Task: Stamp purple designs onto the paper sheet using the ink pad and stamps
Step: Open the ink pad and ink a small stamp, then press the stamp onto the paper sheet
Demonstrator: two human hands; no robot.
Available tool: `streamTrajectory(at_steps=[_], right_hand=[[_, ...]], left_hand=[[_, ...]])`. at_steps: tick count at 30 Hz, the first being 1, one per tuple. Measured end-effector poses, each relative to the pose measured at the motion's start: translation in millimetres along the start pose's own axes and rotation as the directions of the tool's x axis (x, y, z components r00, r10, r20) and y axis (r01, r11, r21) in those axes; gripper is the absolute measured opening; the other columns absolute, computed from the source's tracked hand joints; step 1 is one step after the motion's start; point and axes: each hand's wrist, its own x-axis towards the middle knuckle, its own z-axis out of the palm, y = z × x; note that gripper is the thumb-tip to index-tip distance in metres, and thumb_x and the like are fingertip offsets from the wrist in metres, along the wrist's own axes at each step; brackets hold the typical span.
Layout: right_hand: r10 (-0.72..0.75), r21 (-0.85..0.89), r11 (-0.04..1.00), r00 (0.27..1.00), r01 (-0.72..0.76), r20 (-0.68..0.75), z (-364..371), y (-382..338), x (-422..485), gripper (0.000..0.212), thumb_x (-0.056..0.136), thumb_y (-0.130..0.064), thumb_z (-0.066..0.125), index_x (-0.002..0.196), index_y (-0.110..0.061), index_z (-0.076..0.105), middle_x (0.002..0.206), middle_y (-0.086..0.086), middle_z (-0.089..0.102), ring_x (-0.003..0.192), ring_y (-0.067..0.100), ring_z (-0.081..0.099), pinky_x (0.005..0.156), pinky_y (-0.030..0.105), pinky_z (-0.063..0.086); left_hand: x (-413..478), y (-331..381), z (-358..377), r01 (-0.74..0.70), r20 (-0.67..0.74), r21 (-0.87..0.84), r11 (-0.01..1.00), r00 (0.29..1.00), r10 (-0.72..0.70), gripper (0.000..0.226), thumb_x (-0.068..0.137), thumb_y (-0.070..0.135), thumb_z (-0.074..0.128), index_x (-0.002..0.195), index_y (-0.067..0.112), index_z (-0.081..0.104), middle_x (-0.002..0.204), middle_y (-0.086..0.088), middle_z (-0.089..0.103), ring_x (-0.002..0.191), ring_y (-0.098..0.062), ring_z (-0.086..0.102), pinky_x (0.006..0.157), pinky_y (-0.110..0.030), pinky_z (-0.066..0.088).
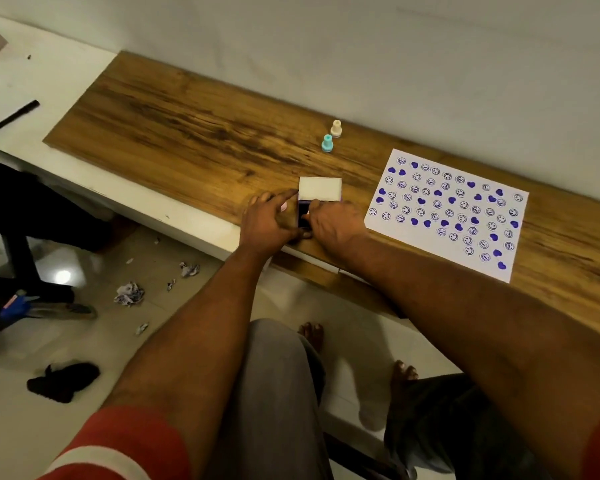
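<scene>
Purple ink pad (303,213), near the tabletop (187,133) edge left of the paper sheet (447,213), is gripped by both hands (274,220) (333,220); light, rigid, best held by its sides.

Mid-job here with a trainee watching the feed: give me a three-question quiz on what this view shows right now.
1. True or false: both hands are on the ink pad.
2. How many stamps stand upright on the wooden board, and what colours are they?
3. Multiple choice: the paper sheet lies (A) left of the ink pad, (B) right of the ink pad, (C) under the ink pad.

Key
1. True: the left hand and right hand both grip it, with its white lid raised behind them.
2. Two: a teal stamp and a cream stamp, beyond the pad.
3. B; it is already covered with purple hearts and smiley faces.
</scene>
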Motion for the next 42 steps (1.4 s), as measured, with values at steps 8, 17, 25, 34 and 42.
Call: streamTrajectory(at_steps=[8, 17, 25, 34, 42], right_hand=[[0.014, 0.073, 0.997, 0.999, -0.017, 0.045, 2, 4, 5, 0.03, 0.103, -0.027, 0.057, 0.129, -0.012, 0.058, 0.117, 0.012, 0.071, 0.103, 0.031, 0.07, 0.082, 0.041, 0.053], [0.359, 0.502, 0.826, 0.926, -0.258, -0.115, 20, 124, -86, 0.054, 0.107, -0.053, 0.034, 0.106, -0.009, 0.065, 0.086, 0.016, 0.071, 0.077, 0.035, 0.067, 0.061, 0.033, 0.041], [0.529, 0.462, 0.754, 0.849, -0.468, -0.004, 76, 193, -175, 0.052, 0.108, -0.048, 0.036, 0.106, -0.004, 0.063, 0.093, 0.025, 0.072, 0.087, 0.045, 0.067, 0.064, 0.041, 0.042], [0.509, 0.483, 0.752, 0.861, -0.448, 0.005, 103, 198, -179, 0.05, 0.109, -0.046, 0.04, 0.101, -0.003, 0.063, 0.088, 0.027, 0.07, 0.082, 0.046, 0.066, 0.062, 0.036, 0.032], [0.471, 0.449, 0.774, 0.88, -0.445, 0.061, 102, 198, -174, 0.051, 0.108, -0.049, 0.039, 0.104, -0.004, 0.062, 0.092, 0.026, 0.07, 0.086, 0.044, 0.066, 0.064, 0.035, 0.037]], left_hand=[[0, 23, -7, -0.075, -0.025, 0.067, 0.995, 0.997, 0.077, 0.095, 0.066, 0.057, 0.088, 0.152, 0.036, 0.052, 0.123, 0.0, 0.063, 0.115, -0.024, 0.055, 0.081, -0.033, 0.04], [-19, 118, 25, -0.45, 0.041, 0.191, 0.872, 0.892, 0.451, 0.09, 0.082, 0.078, 0.068, 0.154, 0.028, 0.047, 0.138, -0.002, 0.06, 0.126, -0.025, 0.053, 0.099, -0.043, 0.049], [-13, 208, 129, -0.478, 0.128, 0.16, 0.864, 0.878, 0.462, 0.085, 0.086, 0.08, 0.059, 0.157, 0.033, 0.047, 0.134, 0.0, 0.058, 0.127, -0.025, 0.049, 0.104, -0.045, 0.037], [-19, 196, 166, -0.42, 0.079, 0.205, 0.884, 0.907, 0.413, 0.088, 0.083, 0.087, 0.046, 0.155, 0.037, 0.05, 0.121, 0.001, 0.054, 0.115, -0.022, 0.046, 0.096, -0.042, 0.034], [-20, 197, 167, -0.412, 0.08, 0.207, 0.887, 0.911, 0.405, 0.077, 0.089, 0.079, 0.049, 0.154, 0.037, 0.05, 0.123, 0.002, 0.056, 0.117, -0.022, 0.048, 0.097, -0.042, 0.036]])
